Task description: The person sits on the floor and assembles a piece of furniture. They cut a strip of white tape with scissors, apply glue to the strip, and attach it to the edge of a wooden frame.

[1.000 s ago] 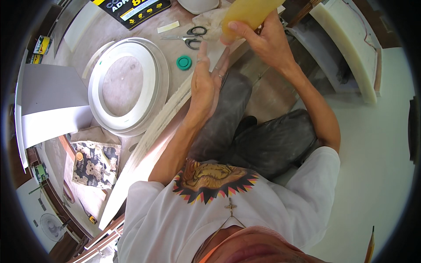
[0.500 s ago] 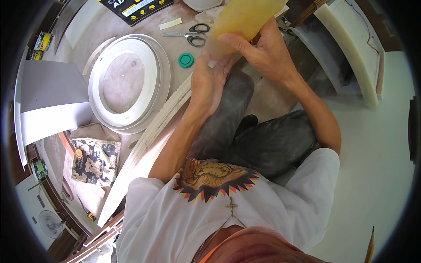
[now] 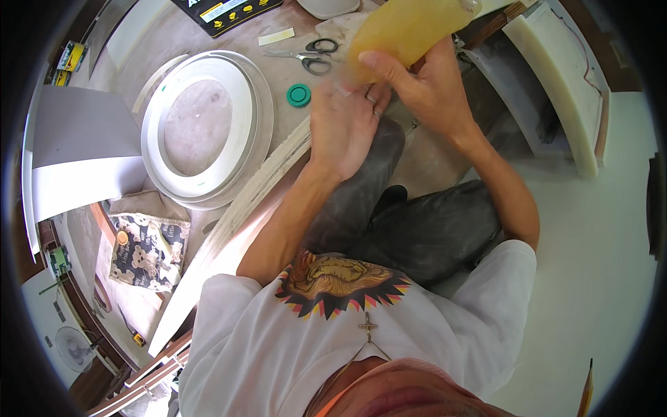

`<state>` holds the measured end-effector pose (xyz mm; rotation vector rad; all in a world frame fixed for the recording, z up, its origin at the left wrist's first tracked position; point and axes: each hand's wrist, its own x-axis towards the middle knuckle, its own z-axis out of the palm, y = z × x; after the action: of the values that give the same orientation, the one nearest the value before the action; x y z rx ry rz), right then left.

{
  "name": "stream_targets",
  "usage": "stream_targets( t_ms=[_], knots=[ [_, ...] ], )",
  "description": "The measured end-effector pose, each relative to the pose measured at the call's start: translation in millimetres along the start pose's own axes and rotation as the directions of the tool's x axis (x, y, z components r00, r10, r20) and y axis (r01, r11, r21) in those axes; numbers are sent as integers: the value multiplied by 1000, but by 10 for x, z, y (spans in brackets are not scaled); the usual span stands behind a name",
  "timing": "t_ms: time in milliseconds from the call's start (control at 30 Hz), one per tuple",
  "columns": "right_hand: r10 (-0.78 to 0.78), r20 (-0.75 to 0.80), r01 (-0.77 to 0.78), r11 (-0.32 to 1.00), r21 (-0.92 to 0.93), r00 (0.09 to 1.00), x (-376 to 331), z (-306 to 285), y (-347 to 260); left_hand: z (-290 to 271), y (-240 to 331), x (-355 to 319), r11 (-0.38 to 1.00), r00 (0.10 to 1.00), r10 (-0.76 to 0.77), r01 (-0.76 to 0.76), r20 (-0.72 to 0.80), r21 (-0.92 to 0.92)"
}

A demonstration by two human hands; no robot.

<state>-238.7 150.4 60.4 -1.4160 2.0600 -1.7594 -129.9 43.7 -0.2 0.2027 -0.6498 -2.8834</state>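
Head view: right hand (image 3: pixel 434 94) fingers clamped round yellow translucent bottle (image 3: pixel 403 28). Left hand (image 3: pixel 344 125) fingers apart, touching bottle's lower end. Left of fingers on desk (image 3: pixel 201 35): green cap (image 3: pixel 299 95), scissors (image 3: pixel 309 55), white rings (image 3: pixel 205 128).

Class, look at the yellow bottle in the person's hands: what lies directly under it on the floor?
Beside the yellow bottle, scissors and a green cap lie on the floor. The bottle, the right hand and the left hand cover whatever lies straight beneath.
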Motion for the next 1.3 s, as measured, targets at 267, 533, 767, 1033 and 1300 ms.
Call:
stream_targets(
  t_ms=[267,533,767,1033,1300],
  knots=[
    [7,-114,-16,996,-85,993,20,-1,69,-78,-5,-49,997,1000,-6,7,-13,73],
    [130,-94,-115,982,150,987,24,35,60,-87,-38,-159,995,975,97,-88,-198,54],
    [59,46,-57,998,-26,997,24,-47,0,-116,-91,-139,985,961,168,-154,-221,76],
    [187,-89,-187,982,3,978,61,-14,-129,-167,-158,-100,982,956,181,-163,-232,95],
    [138,-104,-140,990,-19,985,54,-110,44,-113,-186,-127,986,968,166,-157,-186,59]
  ],
)
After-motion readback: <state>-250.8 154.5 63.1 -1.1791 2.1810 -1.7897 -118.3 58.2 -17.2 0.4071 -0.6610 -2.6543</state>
